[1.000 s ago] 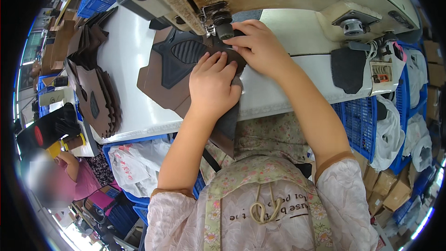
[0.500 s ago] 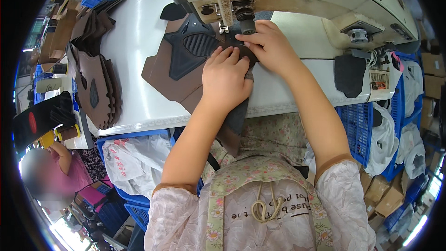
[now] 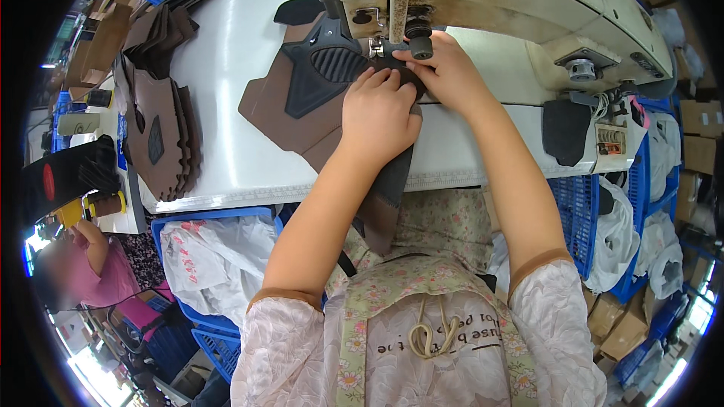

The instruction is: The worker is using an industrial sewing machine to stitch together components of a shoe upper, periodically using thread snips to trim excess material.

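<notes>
A brown panel with a black moulded, ribbed patch lies on the white sewing table, partly under the presser foot of a beige sewing machine. My left hand is closed on the panel just in front of the foot, with bent fingertips pressing its top. My right hand pinches the dark edge right of the foot, thumb and forefinger close to the needle area. Part of the panel hangs over the table's front edge below my left wrist. My right hand's other fingers are partly hidden behind the machine head.
Stacked brown pieces lie on the table's left side. A dark flat piece rests at the right end. Below the left edge is a blue crate with a white plastic bag. Blue baskets stand at right. A person sits far left.
The whole view has shifted slightly, so the machine and panel appear farther right. Both hands stay on the panel by the presser foot, with little other visible change.
</notes>
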Available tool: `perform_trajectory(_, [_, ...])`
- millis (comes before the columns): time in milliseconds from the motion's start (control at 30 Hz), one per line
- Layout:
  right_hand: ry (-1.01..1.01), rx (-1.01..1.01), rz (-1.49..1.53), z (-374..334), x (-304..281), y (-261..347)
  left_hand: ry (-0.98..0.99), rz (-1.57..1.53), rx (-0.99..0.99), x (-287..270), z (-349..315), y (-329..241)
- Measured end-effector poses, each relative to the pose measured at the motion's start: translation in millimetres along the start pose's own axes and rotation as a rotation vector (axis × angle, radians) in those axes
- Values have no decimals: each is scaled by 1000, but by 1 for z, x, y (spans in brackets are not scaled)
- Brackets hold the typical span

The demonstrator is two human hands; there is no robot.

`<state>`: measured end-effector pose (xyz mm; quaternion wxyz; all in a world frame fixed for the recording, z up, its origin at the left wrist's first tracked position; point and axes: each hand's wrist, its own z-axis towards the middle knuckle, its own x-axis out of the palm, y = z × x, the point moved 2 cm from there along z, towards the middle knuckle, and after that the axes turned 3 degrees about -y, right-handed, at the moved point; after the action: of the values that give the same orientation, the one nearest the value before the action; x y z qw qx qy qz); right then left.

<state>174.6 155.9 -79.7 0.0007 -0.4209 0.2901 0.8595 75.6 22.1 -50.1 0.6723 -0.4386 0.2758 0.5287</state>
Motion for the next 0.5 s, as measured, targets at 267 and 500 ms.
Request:
perform_trajectory(267, [-29, 0, 43, 6, 3, -6, -21, -8, -8, 4, 8, 4])
perform_trajectory(500, [26, 77, -14, 9, 2, -2, -26, 2, -7, 3, 11, 4])
